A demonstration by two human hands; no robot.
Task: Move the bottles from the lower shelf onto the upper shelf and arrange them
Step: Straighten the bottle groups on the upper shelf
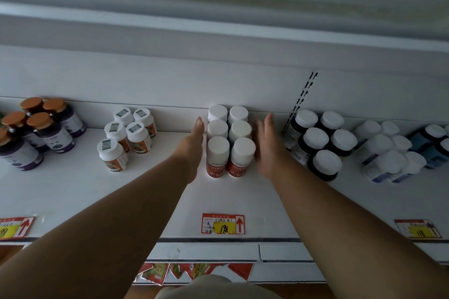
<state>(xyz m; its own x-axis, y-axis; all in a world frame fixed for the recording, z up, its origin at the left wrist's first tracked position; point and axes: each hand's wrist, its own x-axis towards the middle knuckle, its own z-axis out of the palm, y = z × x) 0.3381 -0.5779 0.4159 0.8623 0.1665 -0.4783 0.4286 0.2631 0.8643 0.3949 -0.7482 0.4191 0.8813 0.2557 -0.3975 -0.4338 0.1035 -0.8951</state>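
Observation:
Several white-capped bottles with red labels point(228, 143) stand in two neat rows on the upper shelf point(80, 189), running back to the rear wall. My left hand point(194, 148) lies flat with straight fingers along the left side of the block, close to or touching the bottles. On the right side, my right hand point(266, 145) is flat too, its fingers straight and slightly blurred, just beside the right row. Neither hand holds anything.
Purple bottles with orange caps point(38, 128) stand far left, small white bottles with sticker caps point(126, 136) left of centre. Dark white-capped bottles point(318, 143) and pale bottles point(386, 153) stand to the right. A red price tag point(223, 223) marks the shelf's front edge.

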